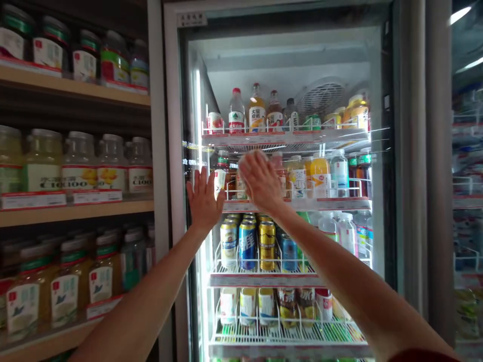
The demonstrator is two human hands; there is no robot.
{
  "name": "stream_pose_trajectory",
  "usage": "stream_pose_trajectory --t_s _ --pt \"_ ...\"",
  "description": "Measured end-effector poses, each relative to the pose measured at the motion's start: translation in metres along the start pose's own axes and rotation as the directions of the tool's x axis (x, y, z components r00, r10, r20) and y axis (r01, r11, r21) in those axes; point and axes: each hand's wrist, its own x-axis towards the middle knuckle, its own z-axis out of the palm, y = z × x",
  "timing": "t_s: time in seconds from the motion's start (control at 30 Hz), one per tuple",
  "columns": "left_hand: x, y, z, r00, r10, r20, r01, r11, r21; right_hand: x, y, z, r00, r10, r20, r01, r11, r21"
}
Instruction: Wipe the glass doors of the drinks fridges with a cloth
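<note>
A glass fridge door [339, 60] stands in front of me, with the lit shelves showing through it. My left hand [206, 198] is raised to the left part of the glass, fingers spread and holding nothing. Further right and a little higher, my right hand [264, 183] presses a pale cloth [247, 160] against the glass. Most of the cloth is hidden under the fingers; only a whitish edge shows along their tips. Behind the hands, the second shelf holds bottled drinks, among them an orange juice bottle [320, 173].
Beer cans [247, 244] and more drinks fill the wire racks below. Bottles [257, 110] line the top shelf. On the left is an open wooden shelf [136, 207] with jars [43, 156]. The door's frame [171, 125] borders the glass; another fridge [468, 201] stands at right.
</note>
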Motion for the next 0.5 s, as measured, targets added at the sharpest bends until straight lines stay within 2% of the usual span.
stream_pose_trajectory --t_s 0.03,0.07,0.1,0.13,0.17,0.23,0.27,0.3,0.37,0.43,0.47,0.5 --pt "-0.002 -0.005 -0.002 1.000 -0.004 0.003 0.004 1.000 0.000 0.001 -0.007 0.002 0.987 -0.144 0.073 0.143 0.990 0.019" --pt "-0.005 -0.012 -0.005 1.000 -0.018 0.006 0.018 1.000 0.004 0.003 -0.011 0.002 0.967 -0.228 0.115 0.225 0.974 0.033" --pt "-0.009 -0.019 -0.008 0.999 -0.037 0.009 0.037 0.999 0.015 0.008 -0.010 0.002 0.965 -0.234 0.121 0.232 0.972 0.033" --pt "-0.013 -0.026 -0.011 0.998 -0.053 0.017 0.053 0.998 0.030 0.015 -0.007 0.001 0.982 -0.167 0.093 0.166 0.986 0.021" --pt "-0.019 -0.032 -0.014 0.998 -0.060 0.030 0.059 0.997 0.046 0.022 -0.003 0.000 0.998 -0.048 0.040 0.048 0.999 0.010" --pt "-0.030 -0.040 -0.019 0.997 -0.025 0.077 0.020 0.998 0.062 0.036 0.002 0.003 0.986 0.159 -0.055 -0.159 0.987 0.018" --pt "-0.036 -0.042 -0.022 0.995 0.007 0.104 -0.014 0.998 0.063 0.040 -0.001 0.006 0.981 0.185 -0.064 -0.183 0.983 0.031" --pt "-0.042 -0.043 -0.025 0.991 0.035 0.128 -0.043 0.997 0.061 0.040 -0.007 0.011 0.987 0.153 -0.045 -0.151 0.987 0.045" --pt "-0.052 -0.043 -0.031 0.986 0.056 0.160 -0.067 0.995 0.067 0.033 -0.028 0.021 0.998 -0.032 0.053 0.027 0.996 0.090" --pt "-0.059 -0.043 -0.038 0.984 0.032 0.176 -0.048 0.995 0.091 0.023 -0.048 0.026 0.955 -0.253 0.154 0.228 0.960 0.161" --pt "-0.061 -0.044 -0.041 0.984 0.010 0.179 -0.030 0.994 0.106 0.022 -0.054 0.026 0.930 -0.318 0.182 0.286 0.940 0.184" --pt "-0.063 -0.046 -0.045 0.984 -0.013 0.180 -0.008 0.993 0.120 0.024 -0.057 0.025 0.923 -0.335 0.188 0.301 0.935 0.188"
